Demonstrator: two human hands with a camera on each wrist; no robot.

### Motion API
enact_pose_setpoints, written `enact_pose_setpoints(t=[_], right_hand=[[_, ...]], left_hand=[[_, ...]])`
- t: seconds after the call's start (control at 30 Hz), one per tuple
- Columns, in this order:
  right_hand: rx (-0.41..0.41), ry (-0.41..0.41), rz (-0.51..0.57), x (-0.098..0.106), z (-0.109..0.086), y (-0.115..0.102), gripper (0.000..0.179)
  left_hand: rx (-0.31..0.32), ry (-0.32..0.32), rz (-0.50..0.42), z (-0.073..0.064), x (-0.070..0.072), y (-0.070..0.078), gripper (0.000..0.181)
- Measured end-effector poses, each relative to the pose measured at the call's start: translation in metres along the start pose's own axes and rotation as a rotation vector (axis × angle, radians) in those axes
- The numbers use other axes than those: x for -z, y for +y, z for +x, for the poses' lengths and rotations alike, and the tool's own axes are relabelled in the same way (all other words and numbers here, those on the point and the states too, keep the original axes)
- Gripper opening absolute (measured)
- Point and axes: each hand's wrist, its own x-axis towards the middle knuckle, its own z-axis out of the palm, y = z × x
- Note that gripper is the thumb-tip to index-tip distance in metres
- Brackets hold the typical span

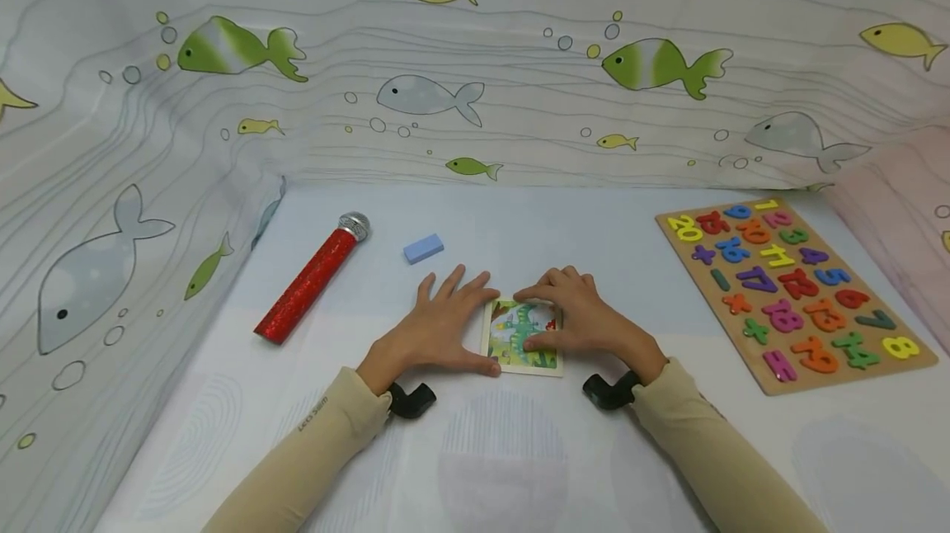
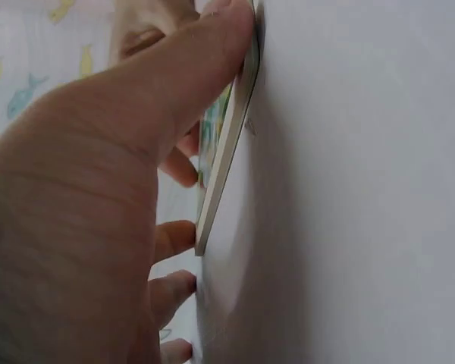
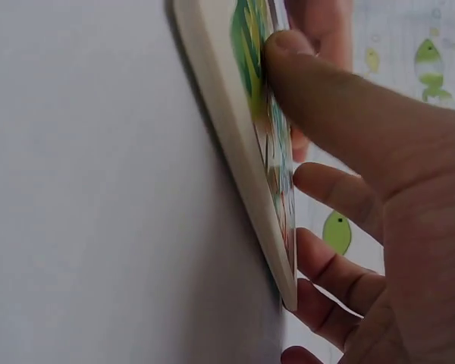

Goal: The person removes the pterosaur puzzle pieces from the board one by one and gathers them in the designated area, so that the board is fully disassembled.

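A small square picture puzzle [image 1: 512, 361] with a pale frame and a green dinosaur-like picture lies flat on the table. The left hand [image 1: 438, 331] holds its left side, thumb at the lower corner and forefinger at the upper one. Its other fingers are spread. From the opposite side, the right hand [image 1: 590, 320] holds the puzzle with bent fingers by the top edge and the thumb on the picture. In the right wrist view that thumb [image 3: 318, 87] rests on the picture's surface. The left wrist view shows the left thumb [image 2: 189, 68] against the frame's edge.
A red glittery microphone [image 1: 308, 285] with a silver head lies at the left. A blue block [image 1: 424, 249] sits beyond the left hand. At the right lies a wooden number board [image 1: 755, 356] with colourful numerals. A fish-patterned cloth [image 1: 534, 46] rises behind and beside the table.
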Motion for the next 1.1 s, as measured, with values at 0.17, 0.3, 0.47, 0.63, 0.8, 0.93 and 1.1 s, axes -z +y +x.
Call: enact_pose_setpoints(t=[0.17, 0.3, 0.47, 0.63, 0.8, 0.93, 1.1], right_hand=[[-0.003, 0.008, -0.002, -0.001, 0.004, 0.005, 0.064], [-0.002, 0.015, 0.006, 0.000, 0.005, 0.008, 0.065], [-0.001, 0.016, 0.014, 0.000, 0.006, 0.010, 0.064], [-0.009, 0.004, 0.017, 0.000, 0.008, 0.011, 0.063], [0.010, 0.010, 0.036, 0.002, 0.012, 0.012, 0.055], [0.033, -0.004, 0.058, 0.004, 0.019, 0.011, 0.043], [0.072, -0.045, 0.099, 0.007, 0.031, 0.009, 0.034]], left_hand=[[-0.013, 0.034, -0.004, 0.003, -0.004, -0.004, 0.107], [-0.032, 0.063, -0.027, 0.004, -0.007, -0.006, 0.107], [-0.096, 0.106, -0.060, 0.002, -0.011, -0.008, 0.091], [-0.201, 0.128, -0.001, -0.001, -0.013, -0.010, 0.070], [-0.228, 0.121, 0.028, -0.004, -0.013, -0.010, 0.063], [-0.230, 0.115, 0.015, -0.004, -0.013, -0.010, 0.061], [-0.237, 0.103, 0.007, -0.004, -0.012, -0.009, 0.059]])
